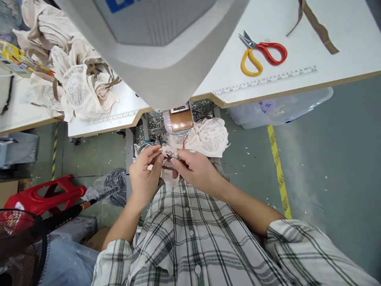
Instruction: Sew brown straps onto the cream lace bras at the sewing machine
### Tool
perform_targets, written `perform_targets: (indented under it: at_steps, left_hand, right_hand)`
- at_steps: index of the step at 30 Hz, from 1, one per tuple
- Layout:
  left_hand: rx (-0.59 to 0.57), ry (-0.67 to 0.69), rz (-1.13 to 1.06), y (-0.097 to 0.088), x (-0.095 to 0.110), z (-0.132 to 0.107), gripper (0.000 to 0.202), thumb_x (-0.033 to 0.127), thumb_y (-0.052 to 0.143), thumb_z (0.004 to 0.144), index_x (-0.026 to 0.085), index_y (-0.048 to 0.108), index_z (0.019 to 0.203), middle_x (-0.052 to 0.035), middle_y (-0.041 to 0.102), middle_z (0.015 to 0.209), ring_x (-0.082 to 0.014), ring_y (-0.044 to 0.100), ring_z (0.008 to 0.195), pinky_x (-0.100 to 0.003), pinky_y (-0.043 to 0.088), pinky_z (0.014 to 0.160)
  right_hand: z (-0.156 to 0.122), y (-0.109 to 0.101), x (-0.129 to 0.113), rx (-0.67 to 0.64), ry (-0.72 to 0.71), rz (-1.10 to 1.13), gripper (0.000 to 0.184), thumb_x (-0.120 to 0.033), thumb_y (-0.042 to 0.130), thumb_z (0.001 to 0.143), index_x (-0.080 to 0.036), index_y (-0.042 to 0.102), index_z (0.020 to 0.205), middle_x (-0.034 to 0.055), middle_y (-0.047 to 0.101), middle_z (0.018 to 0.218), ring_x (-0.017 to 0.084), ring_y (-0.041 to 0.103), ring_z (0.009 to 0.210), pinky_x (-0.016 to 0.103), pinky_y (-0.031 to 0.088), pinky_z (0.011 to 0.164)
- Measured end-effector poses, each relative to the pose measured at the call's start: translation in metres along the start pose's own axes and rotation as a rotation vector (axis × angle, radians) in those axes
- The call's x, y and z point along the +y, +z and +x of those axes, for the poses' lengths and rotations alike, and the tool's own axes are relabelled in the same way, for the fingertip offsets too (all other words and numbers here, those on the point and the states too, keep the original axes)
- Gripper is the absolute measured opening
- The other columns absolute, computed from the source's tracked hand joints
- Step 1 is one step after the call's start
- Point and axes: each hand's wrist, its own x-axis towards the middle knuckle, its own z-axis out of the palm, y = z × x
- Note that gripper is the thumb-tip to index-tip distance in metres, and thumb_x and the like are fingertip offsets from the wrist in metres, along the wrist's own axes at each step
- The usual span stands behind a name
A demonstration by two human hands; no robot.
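My left hand [145, 171] and my right hand [193, 168] meet in front of my chest, both pinching the edge of a cream lace bra [208, 137] that hangs below the sewing machine's brown-capped end [179, 120]. A thin brown strap runs between my fingers. The machine's grey head [154, 43] fills the top middle and hides the needle area.
A pile of cream lace bras [76, 77] lies on the white table at left. Red-and-yellow scissors [262, 55] and a brown strap [318, 28] lie on the table [342, 51] at right. A clear plastic bin [282, 109] sits beneath. A red stool [44, 194] stands lower left.
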Motion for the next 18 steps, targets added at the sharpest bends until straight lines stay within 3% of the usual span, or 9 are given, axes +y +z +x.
perform_targets:
  at_steps: [6, 18]
  left_hand:
    - [-0.001, 0.015, 0.044, 0.001, 0.0, 0.001, 0.023, 0.03, 0.063, 0.09, 0.021, 0.066, 0.111, -0.0034, 0.076, 0.096, -0.0167, 0.074, 0.09, -0.026, 0.058, 0.08]
    - [-0.025, 0.035, 0.106, 0.004, -0.009, -0.006, 0.015, 0.03, 0.062, 0.09, 0.022, 0.066, 0.101, -0.0025, 0.074, 0.092, -0.0146, 0.07, 0.081, -0.025, 0.056, 0.072]
  right_hand:
    - [0.001, -0.001, 0.003, 0.003, -0.006, -0.039, 0.03, -0.028, 0.045, 0.098, -0.021, 0.04, 0.069, -0.0035, 0.072, 0.066, 0.008, 0.048, 0.046, 0.025, 0.029, 0.053]
    - [0.002, 0.006, 0.011, -0.008, 0.029, -0.036, 0.033, -0.03, 0.045, 0.097, -0.022, 0.037, 0.066, -0.0032, 0.069, 0.06, 0.009, 0.048, 0.046, 0.025, 0.031, 0.053]
